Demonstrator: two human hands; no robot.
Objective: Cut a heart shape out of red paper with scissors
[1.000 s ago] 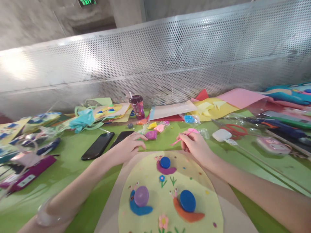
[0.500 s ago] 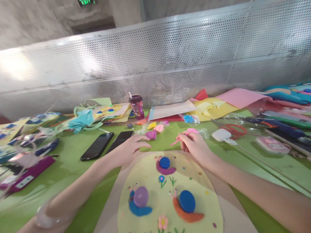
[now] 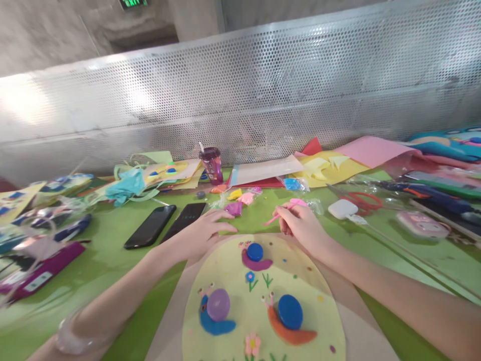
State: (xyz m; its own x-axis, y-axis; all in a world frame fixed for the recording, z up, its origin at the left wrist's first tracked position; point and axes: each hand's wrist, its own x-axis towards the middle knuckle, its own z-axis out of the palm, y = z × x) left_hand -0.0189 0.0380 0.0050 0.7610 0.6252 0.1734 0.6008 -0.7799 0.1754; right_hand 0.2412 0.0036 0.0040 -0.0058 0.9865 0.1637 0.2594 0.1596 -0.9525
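Observation:
My left hand (image 3: 208, 230) lies at the upper left edge of the pale backing sheet (image 3: 171, 321), fingers stretched out and nothing in them. Across from it, my right hand (image 3: 302, 228) pinches a thin pink stick (image 3: 271, 220), its tip pointing left over the green table. On the sheet is a yellow rounded paper (image 3: 240, 306) with clay snails: a purple one (image 3: 259, 263) with a blue disc, a blue one (image 3: 216, 327) with a purple disc, and an orange one (image 3: 291, 334) with a blue disc. Small clay flowers sit among them.
Clay packets, including a purple one (image 3: 234, 208) and a yellow one (image 3: 235, 194), lie beyond my hands. Two black phones, one here (image 3: 150, 227), are at left. A lidded cup (image 3: 211, 165) stands behind. Orange-handled scissors (image 3: 363, 202) and a white charger (image 3: 342, 209) lie right.
My left hand's fingers have shifted very slightly to the right. The right hand and the pink stick stay nearly in place.

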